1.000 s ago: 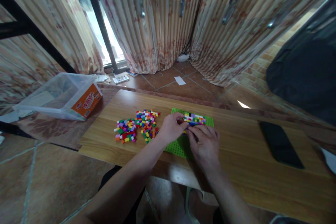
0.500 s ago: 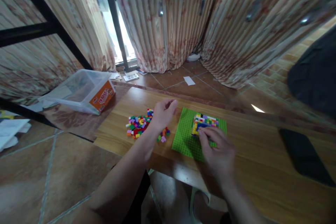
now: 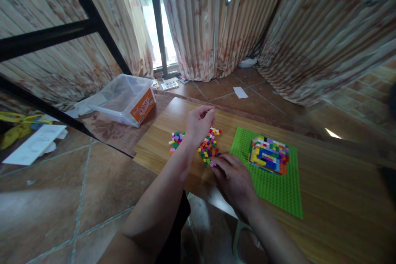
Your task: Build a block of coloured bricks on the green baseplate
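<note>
My left hand [image 3: 199, 121] hovers over the heap of small toy bricks [image 3: 206, 146] with its fingers curled in; whatever is inside them is hidden. My left forearm covers part of the heap. At the near right edge of the heap, my right hand [image 3: 235, 177] has its thumb and fingertips closed around a small pink brick [image 3: 213, 164]. To the right lies a green baseplate [image 3: 278, 196]. On it stands a low rectangular build of many-coloured bricks [image 3: 269, 156], with yellow, blue, red and orange parts; neither hand touches it.
Everything lies on a narrow wooden table [image 3: 167, 119]. A clear plastic bin [image 3: 123, 95] with an orange label stands on the floor behind its left end. Striped curtains [image 3: 192, 20] hang behind, and a black metal frame [image 3: 102, 39] crosses the left side.
My right hand has left the build on the baseplate and moved left to the heap. My left hand stays curled above the heap. The view has turned left.
</note>
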`<state>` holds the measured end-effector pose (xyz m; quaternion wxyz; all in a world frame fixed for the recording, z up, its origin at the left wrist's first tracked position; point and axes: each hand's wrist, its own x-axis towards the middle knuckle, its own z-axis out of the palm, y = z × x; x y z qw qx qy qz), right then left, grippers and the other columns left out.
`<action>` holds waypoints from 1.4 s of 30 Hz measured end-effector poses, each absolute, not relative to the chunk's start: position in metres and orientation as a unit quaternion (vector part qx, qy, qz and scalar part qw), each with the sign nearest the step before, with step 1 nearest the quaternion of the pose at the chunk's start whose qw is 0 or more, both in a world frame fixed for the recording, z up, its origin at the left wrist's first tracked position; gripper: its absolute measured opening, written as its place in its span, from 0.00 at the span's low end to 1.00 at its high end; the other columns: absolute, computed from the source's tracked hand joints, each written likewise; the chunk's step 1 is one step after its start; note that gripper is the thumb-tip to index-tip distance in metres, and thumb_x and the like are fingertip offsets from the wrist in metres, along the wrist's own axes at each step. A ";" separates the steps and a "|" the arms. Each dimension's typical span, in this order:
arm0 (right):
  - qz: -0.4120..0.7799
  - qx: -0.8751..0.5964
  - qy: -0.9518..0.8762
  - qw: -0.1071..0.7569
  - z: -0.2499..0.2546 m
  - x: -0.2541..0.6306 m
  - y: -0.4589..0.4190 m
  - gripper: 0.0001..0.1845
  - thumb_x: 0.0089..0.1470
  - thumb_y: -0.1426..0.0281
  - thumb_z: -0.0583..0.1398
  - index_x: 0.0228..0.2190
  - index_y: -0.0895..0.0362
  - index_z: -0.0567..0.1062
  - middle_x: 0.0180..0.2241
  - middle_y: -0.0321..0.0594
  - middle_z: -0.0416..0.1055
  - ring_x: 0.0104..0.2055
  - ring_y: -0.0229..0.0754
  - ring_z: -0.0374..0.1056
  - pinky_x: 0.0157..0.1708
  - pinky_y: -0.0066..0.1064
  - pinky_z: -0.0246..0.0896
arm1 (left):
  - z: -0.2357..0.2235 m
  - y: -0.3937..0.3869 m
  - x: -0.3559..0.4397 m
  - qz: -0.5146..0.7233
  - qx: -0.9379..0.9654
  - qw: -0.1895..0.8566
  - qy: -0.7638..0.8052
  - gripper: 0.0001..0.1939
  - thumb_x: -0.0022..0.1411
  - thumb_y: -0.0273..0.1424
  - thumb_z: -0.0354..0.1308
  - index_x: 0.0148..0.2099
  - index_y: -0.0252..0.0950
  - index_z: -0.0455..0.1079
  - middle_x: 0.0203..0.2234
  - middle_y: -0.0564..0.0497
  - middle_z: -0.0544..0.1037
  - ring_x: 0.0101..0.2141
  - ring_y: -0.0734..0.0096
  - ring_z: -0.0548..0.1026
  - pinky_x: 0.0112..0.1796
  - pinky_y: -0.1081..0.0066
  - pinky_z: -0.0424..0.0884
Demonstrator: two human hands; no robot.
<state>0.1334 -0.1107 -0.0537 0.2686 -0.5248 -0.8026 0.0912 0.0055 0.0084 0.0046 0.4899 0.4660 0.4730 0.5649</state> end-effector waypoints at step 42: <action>0.070 -0.633 -0.649 0.417 -0.018 0.228 -0.105 0.12 0.58 0.70 0.56 0.39 0.51 0.80 0.41 0.41 0.79 0.44 0.45 0.74 0.46 0.41 0.69 | -0.017 -0.036 0.068 0.300 0.741 0.446 0.403 0.12 0.60 0.27 0.54 0.41 0.33 0.77 0.30 0.51 0.80 0.30 0.71 0.73 0.32 0.74 0.67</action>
